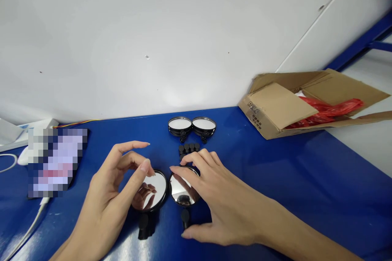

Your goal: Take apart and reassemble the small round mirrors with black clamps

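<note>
Two round mirrors with black rims and black stems lie side by side on the blue table. Above the left round mirror (pixel 157 189) hovers my left hand (pixel 113 187), fingers curved and apart, with nothing between them; its reflection shows in the glass. My right hand (pixel 220 200) spans the right round mirror (pixel 182 189), its fingertips at the far rim and its thumb by the black stem (pixel 185 217). Part of that mirror's right side is hidden by the hand. Just beyond are several small black caps (pixel 189 148), partly covered by my right fingers.
Farther back stand two stacks of round mirrors, a left stack (pixel 179 124) and a right stack (pixel 204 124). An open cardboard box (pixel 269 110) with red plastic (pixel 327 110) sits at the right. At left lie a blurred phone (pixel 59 163) and a white cable (pixel 33 222). A white wall (pixel 153 28) rises behind.
</note>
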Tool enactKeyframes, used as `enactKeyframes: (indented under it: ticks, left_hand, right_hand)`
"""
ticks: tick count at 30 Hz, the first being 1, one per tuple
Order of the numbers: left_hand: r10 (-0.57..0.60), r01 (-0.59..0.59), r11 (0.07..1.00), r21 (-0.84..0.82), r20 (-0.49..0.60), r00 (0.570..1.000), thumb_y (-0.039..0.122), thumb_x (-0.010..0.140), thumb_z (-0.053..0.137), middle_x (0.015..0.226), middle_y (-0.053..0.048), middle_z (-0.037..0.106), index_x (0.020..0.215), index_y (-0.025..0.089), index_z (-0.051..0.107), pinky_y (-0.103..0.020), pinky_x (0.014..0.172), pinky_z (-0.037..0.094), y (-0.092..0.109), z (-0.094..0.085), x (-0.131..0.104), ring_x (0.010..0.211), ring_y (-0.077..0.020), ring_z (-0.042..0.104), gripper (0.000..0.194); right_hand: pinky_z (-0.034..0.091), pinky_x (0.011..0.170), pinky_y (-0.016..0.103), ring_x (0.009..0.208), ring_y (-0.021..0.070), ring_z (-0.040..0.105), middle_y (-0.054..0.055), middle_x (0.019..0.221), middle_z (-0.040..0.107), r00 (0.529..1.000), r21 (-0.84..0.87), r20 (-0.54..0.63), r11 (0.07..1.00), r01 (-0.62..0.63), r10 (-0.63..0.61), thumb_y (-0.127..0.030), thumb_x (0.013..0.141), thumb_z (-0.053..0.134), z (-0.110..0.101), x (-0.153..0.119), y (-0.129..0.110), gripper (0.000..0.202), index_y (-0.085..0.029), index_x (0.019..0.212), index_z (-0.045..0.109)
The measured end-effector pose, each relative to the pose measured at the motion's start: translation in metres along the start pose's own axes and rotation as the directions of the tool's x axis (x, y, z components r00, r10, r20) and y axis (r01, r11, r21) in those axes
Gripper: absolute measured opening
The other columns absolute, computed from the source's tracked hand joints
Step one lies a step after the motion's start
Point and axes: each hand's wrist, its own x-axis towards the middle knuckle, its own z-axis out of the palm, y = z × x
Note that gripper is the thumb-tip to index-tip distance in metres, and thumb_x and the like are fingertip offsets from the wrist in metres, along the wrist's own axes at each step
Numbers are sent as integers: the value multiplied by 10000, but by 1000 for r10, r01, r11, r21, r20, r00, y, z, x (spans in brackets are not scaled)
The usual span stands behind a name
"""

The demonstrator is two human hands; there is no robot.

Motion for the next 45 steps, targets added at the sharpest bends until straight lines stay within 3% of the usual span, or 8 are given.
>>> enactKeyframes:
  ticks: [3,5,9,15,25,34,41,45]
  left_hand:
    - [-56,56,998,-1,-27,998,613,1048,699,923,-3,721,1376,349,612,-195,537,532,8,5,-3,861,-220,714,430]
    - [-70,70,998,-8,-37,997,612,1055,686,922,-3,709,1366,347,608,-187,528,518,12,7,-5,877,-219,708,416]
    - [-63,63,998,-14,-31,998,583,1055,698,913,-9,702,1364,326,601,-203,529,516,15,9,-6,852,-221,705,413]
    - [-67,67,997,-24,-34,997,599,1052,698,917,-2,685,1354,344,598,-205,536,529,16,9,-7,859,-215,696,407]
    - [-123,122,987,-100,-6,992,604,1021,743,925,16,681,1419,376,552,-249,556,591,13,8,-7,737,-195,655,496]
    - [-88,87,993,-79,-15,996,614,1035,713,947,-1,676,1435,359,537,-216,533,569,13,7,-6,766,-199,664,506]
    - [-19,20,1000,6,-39,999,626,1057,681,993,-30,680,1441,348,541,-165,497,513,3,-1,1,964,-243,697,495]
    - [51,-52,998,19,58,997,581,1043,726,1234,-76,739,1487,355,582,-249,725,670,-10,-6,6,1179,-297,732,518]
  right_hand:
    - [475,1147,664,1324,414,568,187,1493,563,997,10,-80,1000,13,-13,-656,845,926,-8,1,5,948,-240,1611,553]
    - [480,1147,628,1303,373,596,159,1452,596,973,-4,-232,1000,-23,22,-567,1002,802,-13,3,12,683,-259,1571,581]
    - [541,1000,507,1135,295,667,111,1238,681,833,-61,-537,980,-192,130,-315,1151,565,-19,7,37,285,-259,1403,684]
    - [518,917,466,1006,264,681,72,1097,724,871,-70,-432,954,-292,235,-302,1172,521,-18,9,65,270,-272,1294,760]
    - [499,926,449,995,242,711,66,1189,754,886,-1,-365,952,-305,284,-313,1199,479,-21,11,67,311,-297,1372,737]
    - [567,895,388,969,236,726,65,1089,751,863,135,-430,964,-228,265,-291,1166,564,-23,11,74,212,-241,1192,769]
    - [576,912,334,945,202,747,32,1059,802,772,77,-629,996,-50,87,-196,1108,699,-27,12,65,131,-236,1180,800]
    - [555,991,321,970,168,747,25,1087,825,764,-28,-627,985,172,-151,-176,1127,683,-16,10,45,157,-224,1221,800]
